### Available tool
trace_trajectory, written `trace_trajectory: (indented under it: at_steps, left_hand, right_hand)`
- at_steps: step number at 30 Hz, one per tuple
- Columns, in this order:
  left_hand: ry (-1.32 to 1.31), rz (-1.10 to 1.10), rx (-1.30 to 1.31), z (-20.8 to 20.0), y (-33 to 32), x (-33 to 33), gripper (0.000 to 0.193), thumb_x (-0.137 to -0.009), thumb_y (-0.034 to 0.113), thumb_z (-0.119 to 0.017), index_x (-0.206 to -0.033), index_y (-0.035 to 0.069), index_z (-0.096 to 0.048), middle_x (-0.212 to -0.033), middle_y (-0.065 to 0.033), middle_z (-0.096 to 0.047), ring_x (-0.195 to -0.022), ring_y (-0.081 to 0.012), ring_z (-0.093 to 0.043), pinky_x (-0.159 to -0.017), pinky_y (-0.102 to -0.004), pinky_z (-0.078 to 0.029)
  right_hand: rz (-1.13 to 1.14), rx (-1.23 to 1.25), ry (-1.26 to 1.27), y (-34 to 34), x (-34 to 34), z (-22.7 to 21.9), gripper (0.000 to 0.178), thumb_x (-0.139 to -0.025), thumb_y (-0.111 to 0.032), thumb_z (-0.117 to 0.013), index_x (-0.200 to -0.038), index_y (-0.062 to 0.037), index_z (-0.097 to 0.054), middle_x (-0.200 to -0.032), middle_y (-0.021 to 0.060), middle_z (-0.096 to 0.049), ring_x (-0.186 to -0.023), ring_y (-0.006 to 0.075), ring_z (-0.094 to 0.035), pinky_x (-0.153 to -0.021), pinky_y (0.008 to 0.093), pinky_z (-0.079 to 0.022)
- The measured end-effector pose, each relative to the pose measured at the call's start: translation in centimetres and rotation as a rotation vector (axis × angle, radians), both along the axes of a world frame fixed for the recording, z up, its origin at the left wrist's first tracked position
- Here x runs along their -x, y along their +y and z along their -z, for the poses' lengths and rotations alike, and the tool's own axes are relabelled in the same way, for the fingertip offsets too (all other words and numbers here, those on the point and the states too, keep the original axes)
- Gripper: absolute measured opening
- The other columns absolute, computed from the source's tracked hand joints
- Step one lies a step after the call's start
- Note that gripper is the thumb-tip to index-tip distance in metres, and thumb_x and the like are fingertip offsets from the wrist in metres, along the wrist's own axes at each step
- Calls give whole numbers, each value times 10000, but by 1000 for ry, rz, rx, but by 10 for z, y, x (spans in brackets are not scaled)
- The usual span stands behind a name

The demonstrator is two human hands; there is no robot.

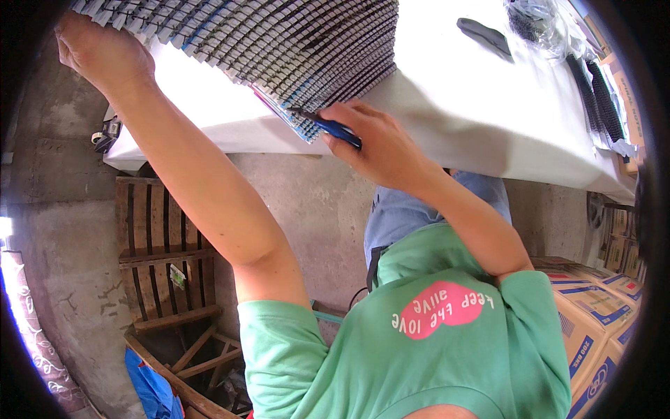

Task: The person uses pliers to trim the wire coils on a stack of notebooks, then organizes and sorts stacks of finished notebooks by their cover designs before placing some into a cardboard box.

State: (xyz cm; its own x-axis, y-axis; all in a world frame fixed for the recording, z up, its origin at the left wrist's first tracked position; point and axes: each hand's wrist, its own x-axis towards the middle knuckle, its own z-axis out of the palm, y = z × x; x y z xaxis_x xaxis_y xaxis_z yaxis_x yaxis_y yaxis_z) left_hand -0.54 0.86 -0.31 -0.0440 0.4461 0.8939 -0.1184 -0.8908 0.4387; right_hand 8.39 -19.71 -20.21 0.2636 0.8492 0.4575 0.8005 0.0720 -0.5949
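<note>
A large woven panel [300, 52] of small black, white and blue folded pieces lies on the white-covered table [447, 122], with one corner pointing toward me. At that near corner my right hand [380, 143] is closed around a slim hand tool [338, 131] with a blue handle and dark tip. The tip meets the panel's edge; its exact kind is unclear. Far to the left, my left hand [105, 56] is closed at the panel's outer edge, its fingertips partly hidden.
A dark flat strip [484, 37] and a clear plastic bag [541, 28] lie at the far right of the table, near black textured strips [604, 101]. Cardboard boxes [593, 314] are stacked at right. A slatted wooden piece [167, 244] and a blue bag [150, 384] stand at lower left.
</note>
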Motion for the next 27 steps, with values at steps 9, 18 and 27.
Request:
trace_trajectory:
  at_steps: [9,18,27]
  left_hand:
    - [9,-45,50,2,-8,-1,536,-899,373,-310,-1226,-31,-441,-1190,-201,-529,-1016,-292,-600,-820,-423,-538]
    - [23,-49,35,1,1,2,533,-894,382,-307,-1230,-12,-437,-1189,-176,-531,-1045,-288,-579,-864,-418,-507]
    - [59,5,-60,1,-6,1,517,-865,366,-300,-1231,33,-451,-1261,-167,-468,-1066,-284,-528,-806,-489,-467]
  right_hand:
    - [115,-144,-86,-9,7,5,420,-802,-282,-612,-1181,-149,-486,-1109,109,-482,-1018,269,-484,-908,478,-327]
    - [118,-106,-168,-2,8,8,477,-769,-283,-644,-1205,-185,-476,-1129,89,-448,-1028,256,-467,-891,482,-304]
    - [149,-161,-215,-2,6,8,446,-762,-258,-653,-1173,-174,-500,-1113,85,-464,-1004,242,-491,-843,451,-351]
